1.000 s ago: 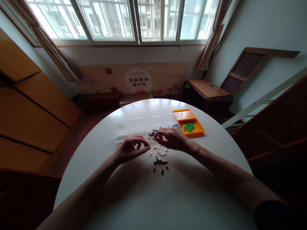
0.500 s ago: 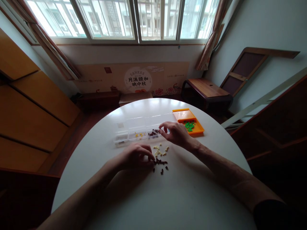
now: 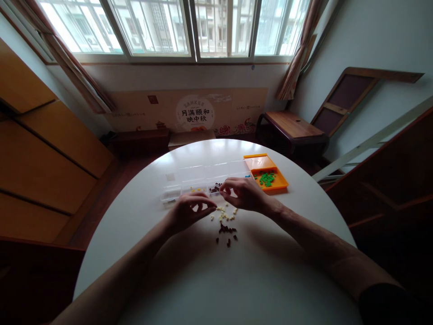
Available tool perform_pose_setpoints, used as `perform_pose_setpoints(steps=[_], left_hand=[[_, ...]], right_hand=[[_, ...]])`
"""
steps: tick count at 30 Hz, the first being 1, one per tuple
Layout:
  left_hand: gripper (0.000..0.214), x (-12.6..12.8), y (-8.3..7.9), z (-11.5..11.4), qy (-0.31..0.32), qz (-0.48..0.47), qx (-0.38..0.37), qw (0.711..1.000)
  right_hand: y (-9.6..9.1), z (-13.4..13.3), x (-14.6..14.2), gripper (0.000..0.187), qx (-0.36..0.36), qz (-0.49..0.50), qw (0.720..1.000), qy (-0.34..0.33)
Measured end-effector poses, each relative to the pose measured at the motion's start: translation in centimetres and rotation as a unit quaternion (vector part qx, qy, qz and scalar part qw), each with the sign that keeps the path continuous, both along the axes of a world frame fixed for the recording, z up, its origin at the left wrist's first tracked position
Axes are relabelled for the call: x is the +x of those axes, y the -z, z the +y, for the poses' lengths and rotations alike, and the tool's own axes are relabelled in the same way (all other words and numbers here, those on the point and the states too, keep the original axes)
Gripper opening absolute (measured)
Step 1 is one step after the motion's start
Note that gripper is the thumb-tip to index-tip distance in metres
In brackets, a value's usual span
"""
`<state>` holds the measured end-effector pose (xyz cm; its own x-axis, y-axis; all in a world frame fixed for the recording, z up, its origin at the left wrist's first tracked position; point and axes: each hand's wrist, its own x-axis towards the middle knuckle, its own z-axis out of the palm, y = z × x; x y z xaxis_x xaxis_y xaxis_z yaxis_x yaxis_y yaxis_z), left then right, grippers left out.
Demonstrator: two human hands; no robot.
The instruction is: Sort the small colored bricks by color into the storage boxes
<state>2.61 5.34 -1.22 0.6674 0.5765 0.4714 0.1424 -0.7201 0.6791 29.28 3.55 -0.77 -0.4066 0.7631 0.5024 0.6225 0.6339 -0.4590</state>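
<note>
In the head view, a round white table (image 3: 216, 284) fills the middle and bottom of the frame. Just above the centre of the lower half, the left hand (image 3: 189, 210) hangs over the tabletop with thumb and forefinger brought together; whether a piece sits between the tips is too small to tell. The right hand (image 3: 245, 193), to its right in the frame, is curled with thumb and forefinger close together at the front edge of a clear plastic compartment box (image 3: 164, 196); its fingertips may pinch something, but I cannot tell.

The box's transparent lid (image 3: 216, 170) lies open, away from the viewer. Yellow pieces (image 3: 198, 190) sit in one compartment, a cluster of dark brown pieces (image 3: 214, 188) in the next, and blue pieces (image 3: 247, 176) show beyond the right hand. Right of it, an orange tray (image 3: 281, 185) holds green brick-like pieces (image 3: 267, 179).

As for how far things stand, the stock is only partly in containers: loose cream pieces (image 3: 222, 217) are scattered below the hands, and a loose brown pile (image 3: 227, 229) lies nearer the bottom of the frame, with a few strays beside it. No finished assembly shows, though the fingers could hide something small.
</note>
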Motion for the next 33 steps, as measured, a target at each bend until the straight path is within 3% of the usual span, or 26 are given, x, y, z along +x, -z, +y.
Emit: perform_pose_setpoints(steps=[4,11,17,20,22,28,33], left_hand=[[0.012,-0.2,-0.1,0.6,-0.061,-0.049,0.028,0.997],[0.009,-0.1,0.1,0.6,-0.059,-0.063,0.092,0.992],[0.007,0.2,-0.2,0.4,-0.066,-0.075,0.106,0.989],[0.005,0.1,-0.6,0.2,-0.079,-0.076,0.098,0.989],[0.005,-0.1,-0.9,0.1,-0.058,-0.067,0.088,0.992],[0.008,-0.5,-0.7,-0.8,0.115,0.059,-0.012,0.991],[0.014,-0.4,-0.5,-1.4,0.161,0.142,-0.038,0.976]], right_hand=[[0.2,-0.3,-0.5,0.004,-0.014,0.023,0.999,-0.030],[0.1,-0.8,-1.3,0.011,-0.065,0.087,0.992,-0.065],[0.4,-0.6,-1.5,0.014,-0.086,0.100,0.989,-0.060],[0.7,-0.1,-1.2,0.014,-0.083,0.095,0.992,-0.024],[0.9,0.2,-0.8,0.014,-0.076,0.095,0.992,0.020],[0.8,1.0,0.3,0.011,-0.060,0.030,0.984,0.165],[0.5,0.8,0.3,0.010,-0.052,-0.006,0.979,0.196]])
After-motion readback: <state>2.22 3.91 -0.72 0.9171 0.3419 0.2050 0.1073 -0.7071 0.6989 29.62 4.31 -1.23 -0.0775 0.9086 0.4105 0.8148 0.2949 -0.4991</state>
